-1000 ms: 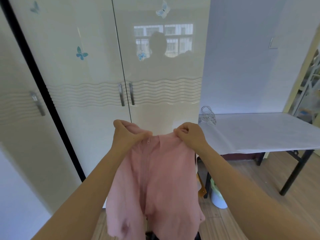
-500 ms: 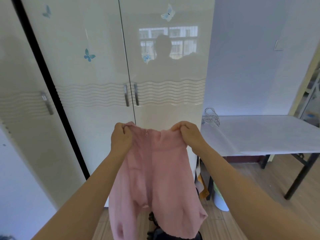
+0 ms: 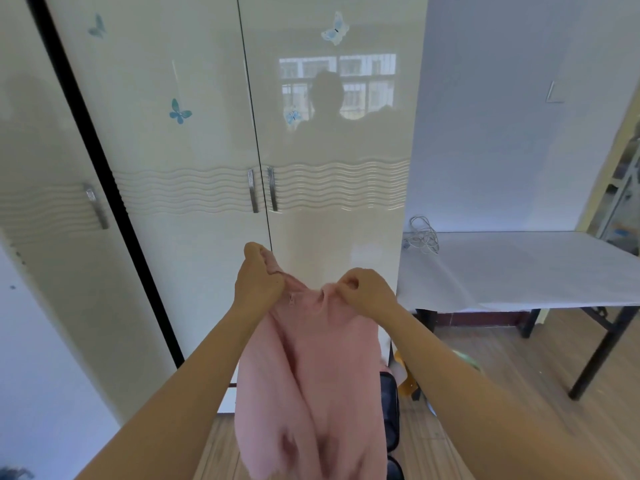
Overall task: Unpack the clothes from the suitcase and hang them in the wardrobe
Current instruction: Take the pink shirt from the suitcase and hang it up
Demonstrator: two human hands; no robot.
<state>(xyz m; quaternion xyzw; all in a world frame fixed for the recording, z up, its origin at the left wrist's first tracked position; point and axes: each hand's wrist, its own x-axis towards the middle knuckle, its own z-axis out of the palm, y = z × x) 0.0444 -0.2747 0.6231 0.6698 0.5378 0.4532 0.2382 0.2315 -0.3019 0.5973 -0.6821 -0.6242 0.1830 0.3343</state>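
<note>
Left hand (image 3: 258,282): fist clenched round the left end of the waistband, held a little higher than the other hand.
Right hand (image 3: 367,289): fingers curled, pinching the right end of the waistband.
Pink trousers (image 3: 311,368): held up in the air between the two hands, in front of the wardrobe's right-hand door, and not touching it. The waistband is bunched, with a small zip pull just below the left hand. The legs hang down slack and their lower ends are blurred.
Wardrobe (image 3: 194,220): glossy cream, with the doors closed, butterfly stickers on them, and two metal handles side by side at the middle seam.
Dark case (image 3: 389,407): on the floor, mostly hidden behind the trousers; I cannot tell what it is.
Table (image 3: 540,271): right of the wardrobe, under a white cover.
White cable (image 3: 422,237): coiled at the table's rear left corner.
</note>
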